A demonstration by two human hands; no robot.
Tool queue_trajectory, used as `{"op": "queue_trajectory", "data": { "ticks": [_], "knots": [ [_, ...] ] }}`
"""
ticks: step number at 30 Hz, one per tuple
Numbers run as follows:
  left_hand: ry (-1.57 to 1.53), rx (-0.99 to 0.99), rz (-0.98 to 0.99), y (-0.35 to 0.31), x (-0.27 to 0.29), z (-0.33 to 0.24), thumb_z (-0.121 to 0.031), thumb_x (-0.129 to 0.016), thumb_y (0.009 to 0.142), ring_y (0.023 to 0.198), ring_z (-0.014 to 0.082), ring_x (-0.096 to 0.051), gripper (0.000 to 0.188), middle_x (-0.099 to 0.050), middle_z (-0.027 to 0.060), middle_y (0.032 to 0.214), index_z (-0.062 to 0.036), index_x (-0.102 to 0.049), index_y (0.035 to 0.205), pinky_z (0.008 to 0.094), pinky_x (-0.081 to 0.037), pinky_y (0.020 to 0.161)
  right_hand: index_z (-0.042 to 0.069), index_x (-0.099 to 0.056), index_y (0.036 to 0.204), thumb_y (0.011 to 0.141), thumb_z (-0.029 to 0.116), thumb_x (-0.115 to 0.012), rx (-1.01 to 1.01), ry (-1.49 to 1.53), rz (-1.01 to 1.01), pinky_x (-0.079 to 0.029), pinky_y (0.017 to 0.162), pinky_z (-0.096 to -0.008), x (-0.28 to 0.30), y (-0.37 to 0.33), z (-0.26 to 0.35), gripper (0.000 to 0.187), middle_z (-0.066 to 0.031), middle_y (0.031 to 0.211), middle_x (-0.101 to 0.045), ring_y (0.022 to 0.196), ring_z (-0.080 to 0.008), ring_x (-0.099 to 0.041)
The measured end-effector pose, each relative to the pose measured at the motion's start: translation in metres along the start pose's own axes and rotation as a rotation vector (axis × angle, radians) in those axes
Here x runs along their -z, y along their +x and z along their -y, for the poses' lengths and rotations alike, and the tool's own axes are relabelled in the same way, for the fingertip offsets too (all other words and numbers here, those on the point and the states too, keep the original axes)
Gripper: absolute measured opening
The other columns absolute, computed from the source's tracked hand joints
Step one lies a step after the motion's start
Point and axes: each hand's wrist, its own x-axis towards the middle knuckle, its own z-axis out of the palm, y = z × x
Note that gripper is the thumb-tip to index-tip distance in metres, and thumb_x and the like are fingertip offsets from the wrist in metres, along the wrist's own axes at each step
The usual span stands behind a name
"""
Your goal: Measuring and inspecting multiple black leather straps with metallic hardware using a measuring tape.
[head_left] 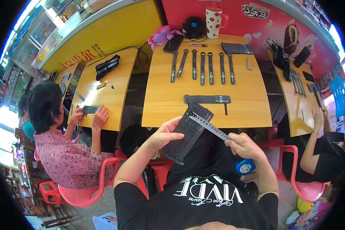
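Note:
My left hand [165,134] is closed around a thick stack of black straps [186,136], thumb on top, held over my lap by the table's near edge. A tape measure [211,126] has its pale blade stretched across the upper end of the stack. My right hand [243,145] pinches the blade's other part, and its blue case [245,166] hangs below that hand. On the table in front lies a folded black strap [207,99] with a thin dark strip [226,109] beside it. Farther back, several black straps [211,69] lie side by side in a row.
Along the wooden table's [161,113] far side are a phone [173,43], pink cloth [164,36], black fan [193,27], spotted tumbler [213,23] and dark flat pad [237,48]. People work at tables left [65,145] and right [326,149], on red chairs.

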Motion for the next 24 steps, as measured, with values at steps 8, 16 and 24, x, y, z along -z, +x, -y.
{"op": "queue_trajectory", "data": {
  "ticks": [8, 16, 24],
  "knots": [
    [-0.096, -0.037, -0.008, 0.028, -0.018, 0.018, -0.013, -0.054, 0.097, 0.099, 0.0313, -0.067, 0.033, -0.065, 0.0179, 0.112, 0.0021, -0.052, 0.127, 0.0449, -0.055, 0.089, 0.005, -0.048, 0.081, 0.092, 0.019, -0.060, -0.060, -0.011, -0.050, -0.043, 0.048, -0.0447, 0.006, -0.021, -0.013, 0.021, -0.0155, 0.061, -0.058, 0.057, -0.0365, -0.059],
    [-0.077, 0.084, 0.066, 0.059, -0.033, 0.044, -0.011, -0.058, 0.094, 0.099, 0.0260, -0.067, 0.035, -0.066, 0.0142, 0.111, 0.0020, -0.053, 0.126, 0.0379, -0.054, 0.089, 0.005, -0.048, 0.079, 0.091, 0.019, -0.061, -0.181, -0.047, -0.078, -0.042, 0.048, -0.0452, 0.015, -0.063, -0.015, 0.023, -0.0155, 0.060, -0.056, 0.057, -0.0375, -0.058],
    [0.095, 0.120, 0.149, 0.069, -0.042, 0.058, -0.003, -0.065, 0.087, 0.104, 0.0116, -0.061, 0.038, -0.065, 0.0064, 0.113, 0.0005, -0.055, 0.124, 0.0271, -0.046, 0.095, 0.005, -0.048, 0.077, 0.091, 0.019, -0.062, -0.350, -0.022, -0.107, -0.041, 0.048, -0.0446, 0.006, -0.095, -0.009, 0.024, -0.0160, 0.056, -0.052, 0.054, -0.0375, -0.056]
  ]
}}
